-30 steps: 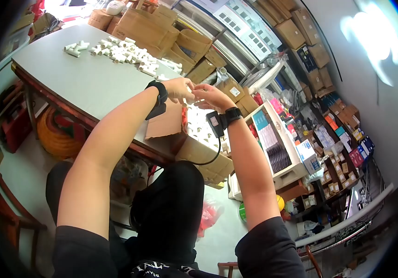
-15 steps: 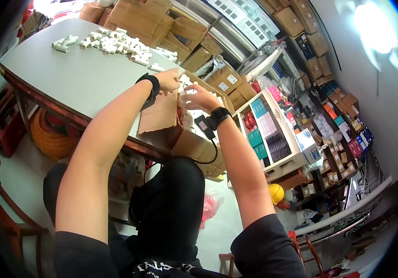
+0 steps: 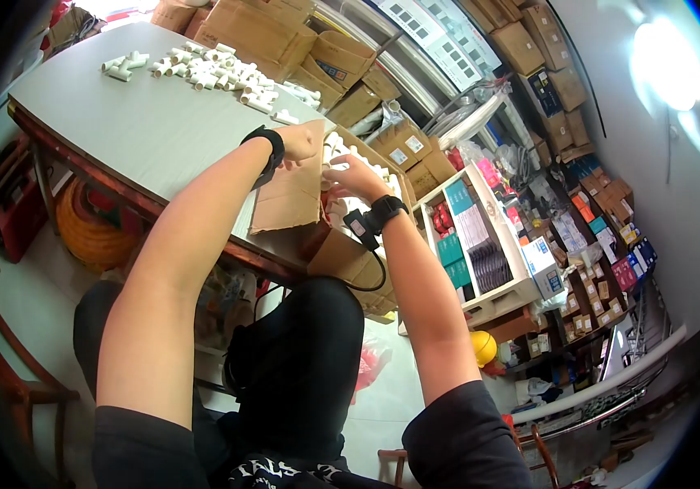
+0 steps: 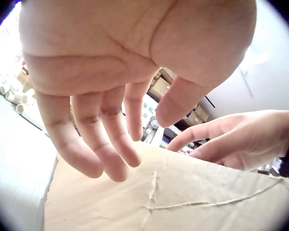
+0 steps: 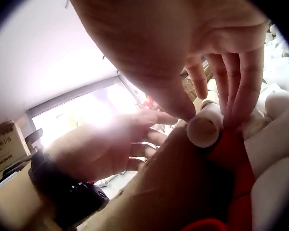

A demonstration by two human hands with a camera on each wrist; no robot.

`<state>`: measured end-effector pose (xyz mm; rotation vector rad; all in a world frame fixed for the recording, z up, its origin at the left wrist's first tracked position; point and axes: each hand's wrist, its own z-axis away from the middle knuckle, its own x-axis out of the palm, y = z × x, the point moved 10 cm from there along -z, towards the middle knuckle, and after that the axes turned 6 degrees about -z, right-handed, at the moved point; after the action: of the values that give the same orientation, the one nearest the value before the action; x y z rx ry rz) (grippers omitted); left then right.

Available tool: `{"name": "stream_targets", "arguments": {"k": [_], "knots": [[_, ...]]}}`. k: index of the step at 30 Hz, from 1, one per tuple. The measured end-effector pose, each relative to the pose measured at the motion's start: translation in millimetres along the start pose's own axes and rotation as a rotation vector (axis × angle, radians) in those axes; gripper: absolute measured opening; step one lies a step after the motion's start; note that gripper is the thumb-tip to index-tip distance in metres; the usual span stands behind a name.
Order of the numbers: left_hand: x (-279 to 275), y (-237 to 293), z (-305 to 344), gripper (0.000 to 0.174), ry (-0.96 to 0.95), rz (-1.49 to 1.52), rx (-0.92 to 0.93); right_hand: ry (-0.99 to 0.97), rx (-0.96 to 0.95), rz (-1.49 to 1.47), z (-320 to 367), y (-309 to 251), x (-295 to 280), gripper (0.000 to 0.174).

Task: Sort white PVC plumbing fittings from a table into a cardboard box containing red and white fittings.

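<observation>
My left hand [image 3: 297, 143] is beside the raised cardboard flap [image 3: 284, 196] of a box [image 3: 337, 259]. In the left wrist view its fingers hang loosely bent over the flap [image 4: 106, 204], holding nothing; whether they touch it is unclear. Inside the box, my right hand [image 3: 356, 175] is among white pipe fittings [image 3: 335, 145]. The right wrist view shows the thumb and fingers of this hand [image 5: 183, 43] pinching one white fitting [image 5: 203, 131], its round open end toward the camera. Red material [image 5: 238, 173] lies just below it.
White tee-shaped fittings [image 3: 211, 69] are heaped at the far side of the grey table [image 3: 121, 122], with a smaller group [image 3: 125, 63] to their left. Cardboard boxes [image 3: 256, 37] stand behind. A white drawer unit [image 3: 480, 236] is right of the box.
My hands were together above the box a second ago and have parted. The left moved left to the flap; the right went down into the box and now pinches a fitting.
</observation>
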<state>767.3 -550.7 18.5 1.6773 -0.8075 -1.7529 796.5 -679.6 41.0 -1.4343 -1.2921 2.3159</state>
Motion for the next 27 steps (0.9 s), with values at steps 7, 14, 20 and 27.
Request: {"name": "stream_targets", "arguments": {"k": [7,14,20,27], "knots": [[0,-8,3,0.035,0.011,0.02,-0.017,0.066,-0.073,-0.012,-9,3,-4,0.049],[-7,-11,9,0.035,0.008,0.014,-0.03,0.013,0.008,-0.054,-8,7,1,0.048],[-19,-12,18,0.036,0.062,0.074,-0.019,0.07,0.04,0.06,0,-2,-11,0.042],[-38,-35,25,0.033,0.086,0.097,-0.076,0.238,-0.267,0.128,23,-90,-16,0.03]]}}
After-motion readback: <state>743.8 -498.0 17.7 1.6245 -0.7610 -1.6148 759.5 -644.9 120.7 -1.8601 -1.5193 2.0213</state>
